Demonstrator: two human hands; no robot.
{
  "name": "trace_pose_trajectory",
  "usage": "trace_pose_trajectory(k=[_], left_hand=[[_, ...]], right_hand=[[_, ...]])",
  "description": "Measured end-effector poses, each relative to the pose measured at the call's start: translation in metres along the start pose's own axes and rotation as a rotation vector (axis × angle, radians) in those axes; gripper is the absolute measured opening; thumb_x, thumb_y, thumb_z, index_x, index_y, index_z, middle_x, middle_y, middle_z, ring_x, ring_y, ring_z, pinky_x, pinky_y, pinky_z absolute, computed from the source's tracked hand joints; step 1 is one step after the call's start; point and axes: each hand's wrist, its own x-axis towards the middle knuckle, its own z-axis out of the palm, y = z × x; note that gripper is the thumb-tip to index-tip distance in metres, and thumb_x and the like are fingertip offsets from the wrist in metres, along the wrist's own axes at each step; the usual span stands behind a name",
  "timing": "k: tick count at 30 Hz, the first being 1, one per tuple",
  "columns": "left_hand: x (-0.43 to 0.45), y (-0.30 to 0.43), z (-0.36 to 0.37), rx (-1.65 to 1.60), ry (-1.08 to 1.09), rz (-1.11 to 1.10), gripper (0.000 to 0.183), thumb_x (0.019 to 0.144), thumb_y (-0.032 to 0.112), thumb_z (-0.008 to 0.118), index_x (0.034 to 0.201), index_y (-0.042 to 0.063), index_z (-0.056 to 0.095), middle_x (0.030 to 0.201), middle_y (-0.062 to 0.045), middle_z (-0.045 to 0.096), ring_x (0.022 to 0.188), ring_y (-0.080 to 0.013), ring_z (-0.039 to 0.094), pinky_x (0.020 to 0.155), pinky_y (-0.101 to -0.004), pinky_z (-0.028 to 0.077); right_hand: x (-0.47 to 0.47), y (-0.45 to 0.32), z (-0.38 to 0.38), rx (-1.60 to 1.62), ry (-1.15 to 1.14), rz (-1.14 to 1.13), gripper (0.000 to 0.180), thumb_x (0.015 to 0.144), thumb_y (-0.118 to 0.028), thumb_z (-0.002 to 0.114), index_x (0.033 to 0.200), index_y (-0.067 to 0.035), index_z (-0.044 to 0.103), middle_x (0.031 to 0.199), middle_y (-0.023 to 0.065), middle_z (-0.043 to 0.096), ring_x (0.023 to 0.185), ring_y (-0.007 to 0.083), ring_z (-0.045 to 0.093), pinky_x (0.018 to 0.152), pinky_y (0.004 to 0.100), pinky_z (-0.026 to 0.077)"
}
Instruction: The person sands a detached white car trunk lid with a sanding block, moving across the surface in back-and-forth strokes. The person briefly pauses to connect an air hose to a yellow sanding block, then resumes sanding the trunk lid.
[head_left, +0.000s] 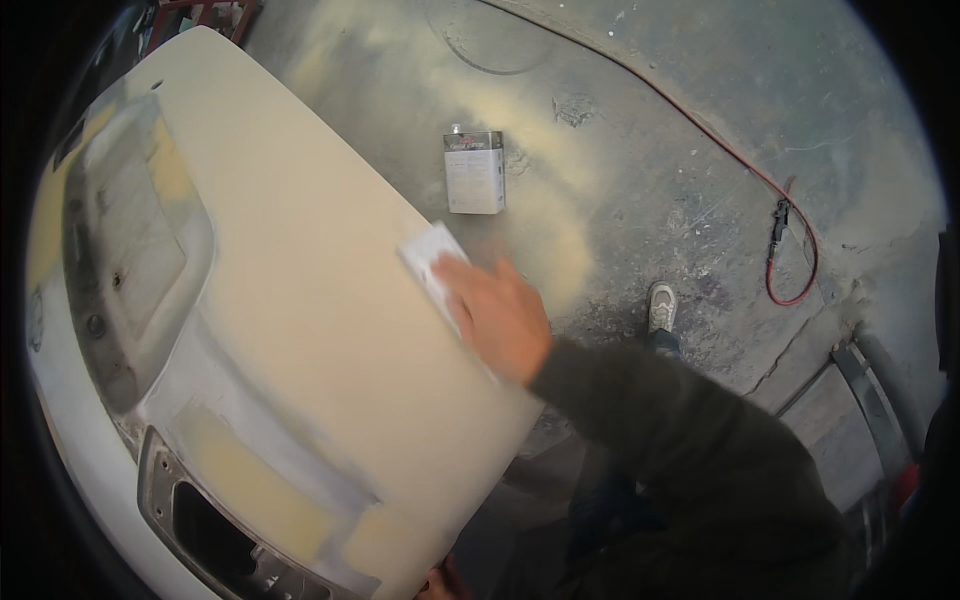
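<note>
My right hand, slightly blurred, grips a white sanding block laid flat against a car body panel. The block lies along the panel's long edge, on a surface coated beige. Yellow filler patches and grey areas show on the panel's lower left part. Only part of my left hand is visible at the bottom edge of the view. It is at the panel's lower edge, and its fingers are mostly hidden.
A rectangular metal can bearing writing stands on the stained concrete floor. A red air hose ends in a looped section with a black fitting. A grey metal frame is at the right. One shoe is visible.
</note>
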Motion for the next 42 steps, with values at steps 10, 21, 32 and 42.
trace_pose_trajectory(k=[10,21,32,42], left_hand=[[0.005,-0.002,-0.008,0.067,-0.016,0.012,0.049,0.111,0.023,0.059,0.146,-0.01,0.05,0.146,-0.019,0.058,0.129,-0.0292,0.059,0.114,-0.0426,0.048],[0.017,-0.005,-0.011,0.194,-0.014,0.039,0.043,0.111,0.018,0.058,0.145,-0.008,0.052,0.144,-0.016,0.06,0.127,-0.0268,0.06,0.106,-0.0398,0.051],[0.011,-0.007,-0.009,0.034,-0.07,0.185,0.052,0.112,0.036,0.056,0.144,-0.004,0.051,0.144,-0.013,0.058,0.131,-0.0219,0.056,0.115,-0.0378,0.046],[0.013,-0.008,0.004,-0.006,-0.211,0.29,0.052,0.111,0.034,0.058,0.144,-0.005,0.052,0.143,-0.014,0.059,0.127,-0.0217,0.059,0.111,-0.034,0.051]], right_hand=[[0.09,0.025,-0.007,0.003,-0.099,0.152,0.031,0.101,-0.019,0.061,0.129,-0.015,0.072,0.134,0.0039,0.072,0.105,0.0353,0.064,0.093,0.0458,0.055],[-0.123,0.052,-0.033,-0.008,-0.021,-0.001,0.039,0.099,-0.012,0.062,0.137,-0.015,0.069,0.146,0.0046,0.065,0.098,0.0359,0.064,0.092,0.0438,0.055],[-0.138,0.071,-0.026,0.044,0.033,-0.014,0.042,0.096,-0.01,0.069,0.138,-0.012,0.07,0.146,0.0058,0.066,0.09,0.029,0.059,0.086,0.0388,0.052],[-0.12,0.056,-0.029,0.052,0.081,0.052,0.043,0.095,-0.01,0.068,0.138,-0.014,0.07,0.147,0.0026,0.065,0.081,0.0306,0.051,0.082,0.0381,0.053]])
